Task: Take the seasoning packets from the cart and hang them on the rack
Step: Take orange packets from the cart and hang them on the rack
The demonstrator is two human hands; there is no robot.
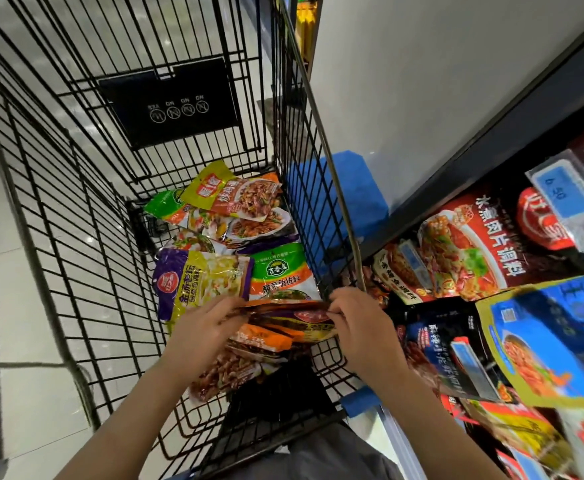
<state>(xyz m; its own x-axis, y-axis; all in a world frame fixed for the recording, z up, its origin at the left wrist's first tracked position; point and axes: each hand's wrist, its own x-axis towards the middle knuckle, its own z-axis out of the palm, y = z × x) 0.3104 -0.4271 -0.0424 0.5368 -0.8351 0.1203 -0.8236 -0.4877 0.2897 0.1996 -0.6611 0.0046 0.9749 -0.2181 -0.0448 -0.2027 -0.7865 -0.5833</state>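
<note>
Both hands (285, 336) on packets (283, 320) (cart's (76, 209) edge)

Even, bright indoor light falls from overhead, leaving soft glare on the pale floor (51, 393) and glossy packets (211, 282). Wide-angle distortion bends the cart (58, 188) wires outward. The rack (543, 341) at right smears with motion blur; shadows are faint.

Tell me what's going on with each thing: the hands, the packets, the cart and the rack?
Left hand: fingers on the orange packets.
Right hand: pinching the same packets.
Orange packets: a bunch held over the cart.
Purple and yellow packet: lying in the cart.
Green packet: lying in the cart.
Cart: holds more loose packets.
Rack: packets hanging on it.
</note>
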